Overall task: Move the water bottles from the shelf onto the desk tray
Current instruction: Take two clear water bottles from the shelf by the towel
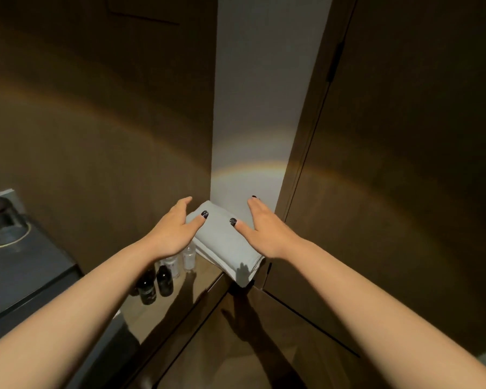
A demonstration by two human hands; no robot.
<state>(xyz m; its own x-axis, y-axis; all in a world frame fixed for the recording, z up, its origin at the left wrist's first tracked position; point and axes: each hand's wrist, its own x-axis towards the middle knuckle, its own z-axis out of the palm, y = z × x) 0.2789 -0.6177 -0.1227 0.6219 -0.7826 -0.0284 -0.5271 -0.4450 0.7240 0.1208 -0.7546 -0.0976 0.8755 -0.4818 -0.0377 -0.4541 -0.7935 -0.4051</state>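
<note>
Nothing is moved yet: both clear plastic water bottles [189,258] stand on the brown shelf [180,293] beside a folded white towel [225,248], while left hand [174,228] and right hand [264,228] hover spread, holding nothing.

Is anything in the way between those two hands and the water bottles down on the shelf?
Nothing visible blocks them. The clear water bottles stand just below the left hand, beside the folded white towel that both hands hover over.

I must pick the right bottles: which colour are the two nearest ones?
Dark, nearly black bottles, seen in the head view.
</note>
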